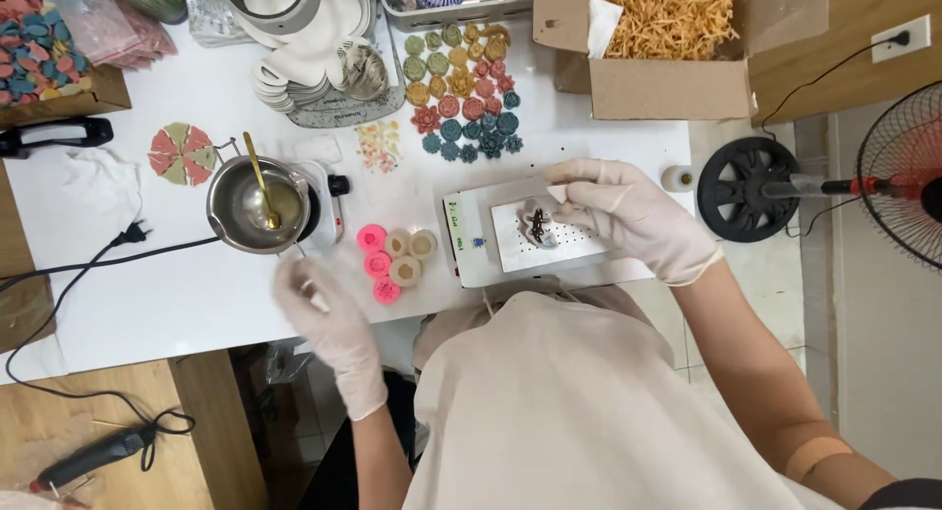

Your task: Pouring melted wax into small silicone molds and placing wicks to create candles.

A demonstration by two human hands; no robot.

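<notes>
Gloved left hand (329, 319) hovers half-open and empty below the steel melting pot (257, 214); gloved right hand (628, 214), fingers curled, pinches a small white piece over the white perforated tray (549, 237).

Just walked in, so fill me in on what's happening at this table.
A person in thin gloves works at a white table. The right hand rests on a small pale piece with dark bits lying on a white flat device. The left hand hovers by the table's near edge, just below a metal pot with a gold spoon in it. Pink and cream round moulds sit between the hands, coloured flower shapes further back.
</notes>
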